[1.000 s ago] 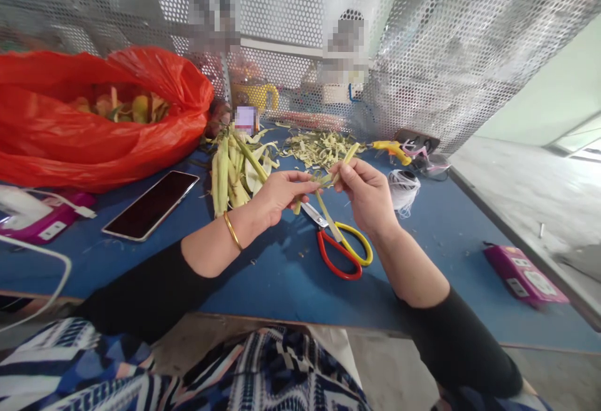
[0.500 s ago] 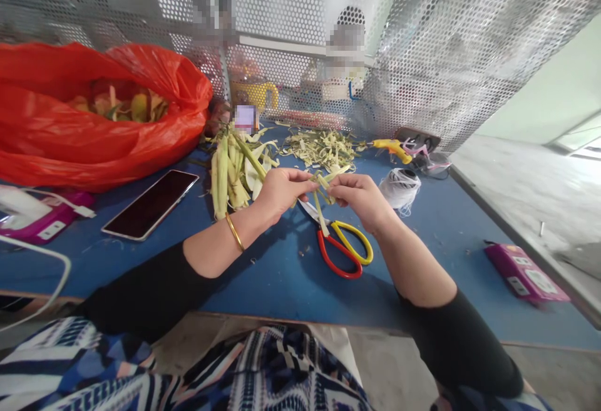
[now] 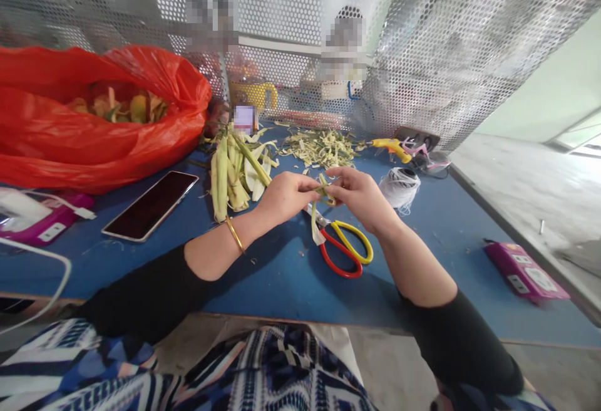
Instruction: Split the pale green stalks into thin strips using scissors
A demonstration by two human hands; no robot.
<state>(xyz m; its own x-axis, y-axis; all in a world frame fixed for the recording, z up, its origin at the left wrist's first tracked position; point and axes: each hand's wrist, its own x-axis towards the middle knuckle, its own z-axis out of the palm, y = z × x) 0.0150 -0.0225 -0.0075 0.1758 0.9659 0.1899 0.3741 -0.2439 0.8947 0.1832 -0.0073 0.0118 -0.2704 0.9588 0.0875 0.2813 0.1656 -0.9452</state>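
Observation:
Between my fingertips is a pale green corn husk strip point(image 3: 316, 223), folded or looped at its upper part, with one end hanging down. My left hand point(image 3: 292, 196) pinches it from the left. From the other side my right hand point(image 3: 355, 193) grips the same strip with thumb and fingers. Just below lie scissors point(image 3: 340, 257) with one red and one yellow handle; the strip and hands cover part of their blades. A bunch of corn husks point(image 3: 230, 173) rests left of my hands. Behind them is a pile of cut husk shreds point(image 3: 319, 148).
A red plastic bag point(image 3: 154, 148) with husks inside fills the back left, near a phone point(image 3: 151, 204). At right are a white thread spool point(image 3: 400, 188), a yellow glue gun point(image 3: 392, 148) and a purple power strip point(image 3: 526, 271). A perforated metal screen point(image 3: 291, 16) closes the back.
My hands have drawn closer together around the husk strip. Its hanging end has swung left, and my right fingers have shifted up over the fold.

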